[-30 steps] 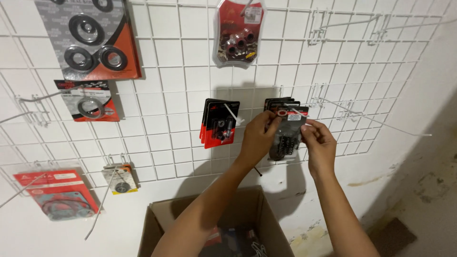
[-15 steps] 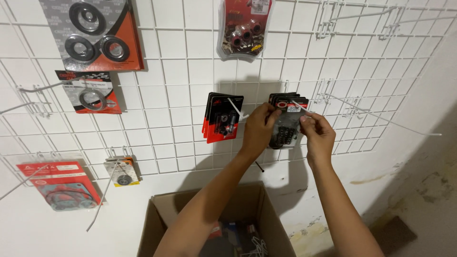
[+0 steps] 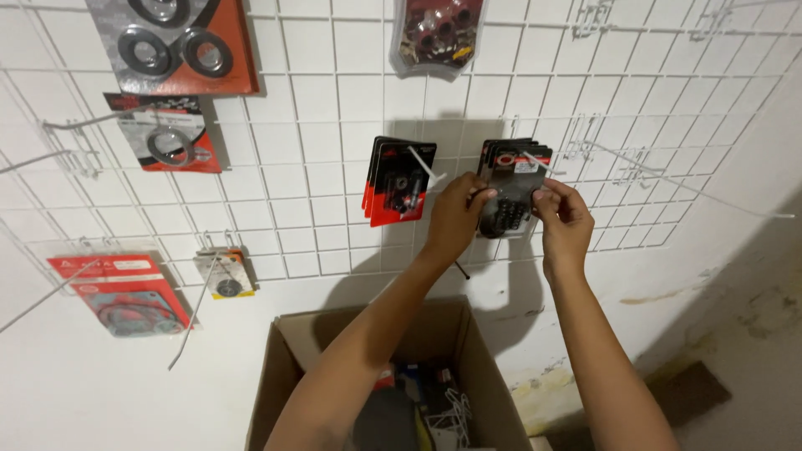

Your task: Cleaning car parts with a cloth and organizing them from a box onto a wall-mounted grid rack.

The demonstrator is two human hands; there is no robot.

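Both my hands are raised to a white wire grid panel (image 3: 334,108) on the wall. My left hand (image 3: 455,213) and my right hand (image 3: 564,217) grip the two sides of a black blister pack of small dark parts (image 3: 511,188), which hangs with a few like packs on a white hook. Just left of it hangs a stack of black-and-red carded packs (image 3: 399,179) on another hook.
More carded packs hang on the grid: ring seals on an orange card (image 3: 180,42), a red card with one ring (image 3: 167,134), a red gasket pack (image 3: 121,292), a small card (image 3: 224,271) and a dark bag (image 3: 434,33). An open cardboard box (image 3: 468,351) stands below my arms. Bare hooks (image 3: 668,179) jut out on the right.
The view has shifted slightly; my hands stay on the black blister pack at the hook, with little other movement.
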